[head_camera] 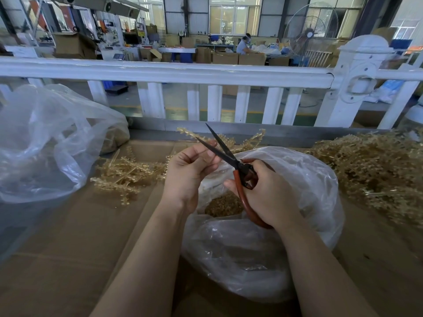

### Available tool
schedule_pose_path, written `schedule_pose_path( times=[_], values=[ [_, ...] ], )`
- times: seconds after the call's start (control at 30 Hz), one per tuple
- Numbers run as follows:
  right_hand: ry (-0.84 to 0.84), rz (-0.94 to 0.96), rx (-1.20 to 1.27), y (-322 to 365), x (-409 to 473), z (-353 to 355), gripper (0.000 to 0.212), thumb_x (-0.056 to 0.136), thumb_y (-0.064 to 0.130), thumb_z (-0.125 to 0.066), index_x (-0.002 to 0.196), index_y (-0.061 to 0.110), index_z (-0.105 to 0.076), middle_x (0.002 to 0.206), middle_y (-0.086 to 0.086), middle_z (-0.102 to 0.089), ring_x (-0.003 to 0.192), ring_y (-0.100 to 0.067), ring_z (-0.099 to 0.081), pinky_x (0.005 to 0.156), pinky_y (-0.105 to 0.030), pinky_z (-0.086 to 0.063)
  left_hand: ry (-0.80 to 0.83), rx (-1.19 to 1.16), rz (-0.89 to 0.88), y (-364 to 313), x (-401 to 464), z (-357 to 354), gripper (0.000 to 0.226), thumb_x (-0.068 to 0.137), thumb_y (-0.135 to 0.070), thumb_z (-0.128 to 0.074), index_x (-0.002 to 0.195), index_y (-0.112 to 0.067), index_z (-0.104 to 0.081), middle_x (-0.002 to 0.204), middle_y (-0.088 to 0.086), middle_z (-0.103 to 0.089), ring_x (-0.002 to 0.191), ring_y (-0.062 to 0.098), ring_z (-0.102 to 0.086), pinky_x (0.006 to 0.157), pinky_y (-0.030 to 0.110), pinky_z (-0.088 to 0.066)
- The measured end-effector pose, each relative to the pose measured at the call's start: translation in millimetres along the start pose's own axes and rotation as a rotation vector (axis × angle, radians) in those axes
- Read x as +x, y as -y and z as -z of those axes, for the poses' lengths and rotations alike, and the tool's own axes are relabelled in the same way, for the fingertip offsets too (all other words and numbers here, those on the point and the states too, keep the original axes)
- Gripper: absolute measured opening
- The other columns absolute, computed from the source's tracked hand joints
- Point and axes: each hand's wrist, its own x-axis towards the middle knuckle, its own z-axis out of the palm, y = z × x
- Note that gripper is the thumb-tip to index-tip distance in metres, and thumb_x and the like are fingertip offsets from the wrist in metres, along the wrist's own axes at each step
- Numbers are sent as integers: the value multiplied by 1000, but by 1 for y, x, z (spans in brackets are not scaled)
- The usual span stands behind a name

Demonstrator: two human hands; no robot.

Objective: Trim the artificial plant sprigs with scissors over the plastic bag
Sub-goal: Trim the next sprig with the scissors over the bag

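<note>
My left hand [190, 170] holds a pale golden plant sprig [238, 139] by its stem; its branches fan out behind the blades. My right hand [263, 193] grips the red handles of the scissors [225, 154]. The black blades are spread apart and point up and to the left, beside my left fingertips. Both hands are above a clear plastic bag [297, 179] on the table, with a heap of golden clippings [223, 204] inside it.
A small pile of sprigs [128, 172] lies left of my hands, a big heap of sprigs [375, 170] at the right. A large crumpled clear bag [45, 143] sits at the left. Cardboard [68, 248] covers the table. A white fence [206, 72] runs behind.
</note>
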Motion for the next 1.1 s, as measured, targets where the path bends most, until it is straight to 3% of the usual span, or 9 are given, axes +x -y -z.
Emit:
schedule_pose_path(
  times=[0.13, 0.4, 0.57, 0.67, 0.87, 1.0, 1.1],
  values=[
    [-9, -5, -63, -2, 0, -1, 67, 70, 87, -46, 104, 30, -55, 87, 20, -58, 72, 1, -49, 60, -9, -31, -16, 25, -38, 0, 1, 1, 21, 93, 10, -52, 86, -4, -65, 69, 0, -70, 64, 8, -65, 69, 18, -56],
    [-29, 2, -63, 0, 1, -2, 65, 64, 91, -37, 98, 37, -49, 79, 29, -48, 69, 8, -45, 60, -8, -29, -9, 74, -79, 0, 1, 2, 24, 93, 8, -54, 91, -9, -71, 75, 0, -73, 70, 9, -68, 71, 19, -56],
    [-51, 1, -137, -4, 1, -3, 51, 74, 84, -52, 92, 36, -53, 78, 22, -58, 68, 1, -53, 57, -10, -32, -11, 84, -88, 2, 2, 3, 21, 92, 7, -57, 92, -9, -72, 78, 1, -74, 73, 10, -69, 73, 21, -56],
    [-68, 7, -143, -5, 0, -3, 63, 70, 89, -44, 92, 32, -61, 78, 17, -65, 67, -1, -56, 57, -11, -34, -17, 61, -82, 2, 2, 4, 20, 91, 6, -59, 90, -9, -73, 78, 1, -74, 73, 11, -69, 74, 21, -56],
    [-78, 4, -161, -7, 0, -4, 64, 71, 89, -46, 91, 31, -65, 76, 15, -68, 67, -3, -58, 57, -10, -35, -24, 45, -81, 4, 3, 5, 15, 90, 4, -61, 90, -7, -72, 78, 2, -74, 72, 11, -68, 73, 21, -57],
    [-89, -5, -156, -7, 1, -4, 53, 75, 82, -58, 88, 31, -64, 74, 15, -67, 65, -1, -57, 56, -10, -35, -24, 38, -85, 4, 3, 6, 13, 89, 3, -62, 88, -7, -71, 75, 1, -73, 70, 10, -68, 71, 20, -56],
    [-86, -10, -119, -6, 1, -4, 62, 70, 88, -51, 88, 31, -65, 72, 15, -66, 66, -1, -58, 58, -11, -38, -33, 36, -88, 4, 4, 7, 11, 87, 2, -65, 86, -6, -71, 75, 2, -73, 70, 11, -67, 71, 21, -56]
  ],
)
